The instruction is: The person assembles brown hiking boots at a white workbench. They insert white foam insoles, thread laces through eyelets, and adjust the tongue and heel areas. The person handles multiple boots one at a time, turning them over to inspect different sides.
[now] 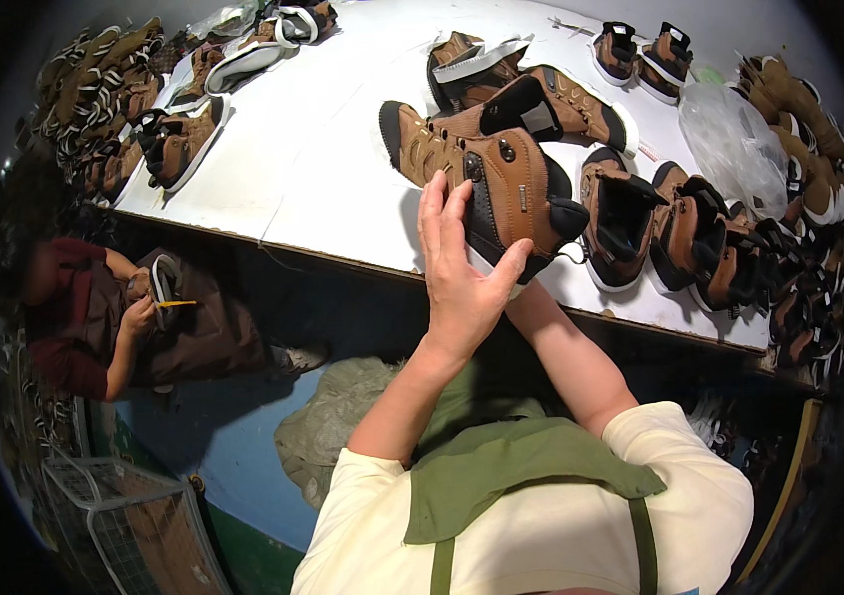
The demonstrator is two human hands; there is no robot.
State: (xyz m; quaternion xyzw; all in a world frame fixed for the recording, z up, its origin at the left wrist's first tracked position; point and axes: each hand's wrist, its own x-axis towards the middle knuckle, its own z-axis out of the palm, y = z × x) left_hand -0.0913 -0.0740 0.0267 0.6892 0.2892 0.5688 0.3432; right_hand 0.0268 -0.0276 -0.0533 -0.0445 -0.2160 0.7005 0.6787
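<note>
A brown lace-up ankle shoe (516, 183) with black collar and toe trim is held tilted above the near edge of the white table (323, 149). Against its side lies my left hand (461, 263), fingers stretched and thumb spread toward the heel. My right hand (529, 297) reaches behind and under the shoe and supports it; the shoe hides its fingers. Just beyond, more brown shoes (575, 104) lie on their sides, overlapping the held one in view. To the right, several matching shoes (615, 223) stand along the table edge.
Another pair (640, 59) stands at the far right, near a clear plastic bag (734, 144). Shoes are heaped at both table ends (100, 94). At left a seated person (95, 307) handles a shoe and a yellow tool. A wire basket (144, 526) stands lower left.
</note>
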